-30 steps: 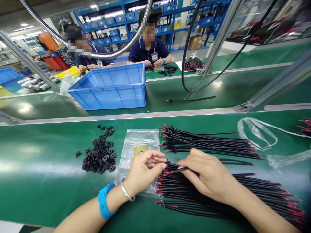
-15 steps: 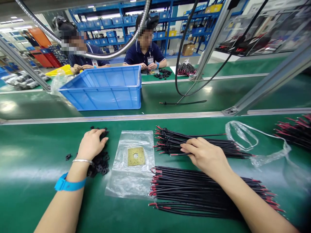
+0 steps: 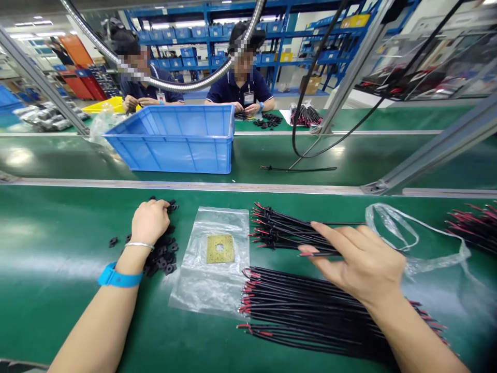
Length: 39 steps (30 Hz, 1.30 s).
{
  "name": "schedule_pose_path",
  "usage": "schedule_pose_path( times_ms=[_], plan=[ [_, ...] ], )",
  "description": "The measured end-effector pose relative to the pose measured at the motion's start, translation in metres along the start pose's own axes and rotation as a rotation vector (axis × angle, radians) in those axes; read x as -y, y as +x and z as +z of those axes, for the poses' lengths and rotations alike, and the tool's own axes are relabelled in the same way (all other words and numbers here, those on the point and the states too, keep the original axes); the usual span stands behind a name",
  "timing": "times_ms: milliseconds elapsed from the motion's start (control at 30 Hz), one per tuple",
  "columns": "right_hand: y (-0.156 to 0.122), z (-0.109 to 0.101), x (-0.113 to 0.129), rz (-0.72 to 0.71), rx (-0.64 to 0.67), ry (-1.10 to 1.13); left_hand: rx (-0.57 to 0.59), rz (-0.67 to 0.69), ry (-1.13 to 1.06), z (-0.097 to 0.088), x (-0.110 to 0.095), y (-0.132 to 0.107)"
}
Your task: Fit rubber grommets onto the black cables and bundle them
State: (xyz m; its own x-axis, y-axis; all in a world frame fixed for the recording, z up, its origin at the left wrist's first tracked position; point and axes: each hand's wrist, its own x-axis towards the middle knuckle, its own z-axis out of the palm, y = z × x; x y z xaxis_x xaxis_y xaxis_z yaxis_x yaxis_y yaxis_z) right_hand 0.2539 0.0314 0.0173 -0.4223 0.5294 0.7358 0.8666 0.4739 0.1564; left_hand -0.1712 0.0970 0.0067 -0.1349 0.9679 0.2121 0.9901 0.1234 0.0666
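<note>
My left hand [image 3: 149,221] rests curled on a heap of small black rubber parts [image 3: 161,254] on the green bench; what its fingers hold is hidden. My right hand [image 3: 359,261] lies over the upper bundle of black wires with red tips [image 3: 283,230], fingers stretched out, touching one wire. A second, larger bundle of black wires [image 3: 310,311] lies nearer to me. Between the heap and the wires lies a clear plastic bag [image 3: 212,264] with a small yellow square plate [image 3: 220,248] on it.
A blue plastic crate [image 3: 176,137] stands on the conveyor beyond a metal rail. Two people in dark shirts work across the line. An empty clear bag [image 3: 411,243] lies at right, more red-tipped wires [image 3: 476,223] beyond it. A black cable [image 3: 298,168] hangs onto the belt.
A second ago both hands held a wire together at the centre. My left hand then went left to the black parts; my right carried the wire to the upper bundle and spread its fingers.
</note>
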Motion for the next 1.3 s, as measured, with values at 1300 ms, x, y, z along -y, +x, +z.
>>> schedule_pose_path(
  times_ms=[1300],
  plan=[
    [-0.011,0.017,0.062,0.022,0.155,0.497,0.471,-0.06,-1.437,-0.011,-0.135,-0.096]
  ],
)
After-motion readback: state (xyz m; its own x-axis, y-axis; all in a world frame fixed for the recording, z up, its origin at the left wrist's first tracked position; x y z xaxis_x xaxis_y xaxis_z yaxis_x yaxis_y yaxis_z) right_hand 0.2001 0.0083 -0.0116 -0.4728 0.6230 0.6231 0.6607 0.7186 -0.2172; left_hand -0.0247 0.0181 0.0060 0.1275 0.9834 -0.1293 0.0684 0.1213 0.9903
